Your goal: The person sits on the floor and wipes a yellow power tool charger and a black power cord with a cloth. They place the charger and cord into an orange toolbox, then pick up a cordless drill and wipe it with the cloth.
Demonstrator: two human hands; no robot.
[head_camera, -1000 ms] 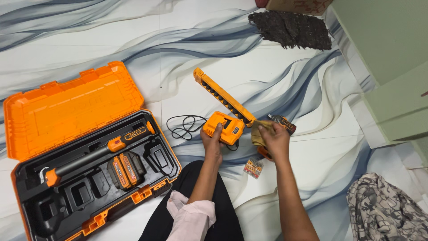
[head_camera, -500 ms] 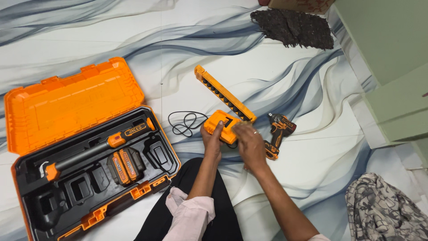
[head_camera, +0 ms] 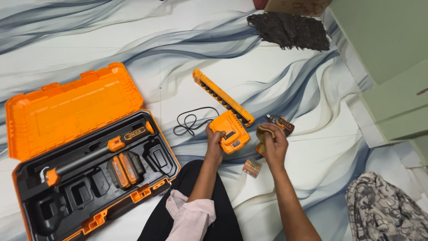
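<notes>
My left hand grips the left side of an orange battery charger, tilted up off the floor, with its black cord trailing to the left. My right hand holds a small tan cloth just right of the charger. Behind that hand lies an orange and black cordless drill, partly hidden. A small packet of bits lies on the floor below my right hand.
An open orange tool case lies at the left with a long tool and batteries in it. A long orange socket rail lies beyond the charger. A dark mat is at the back, a patterned cloth at the lower right.
My right hand moved off the charger to the right and now holds the tan cloth up. The charger is tilted more, its face showing. The bit packet is uncovered again.
</notes>
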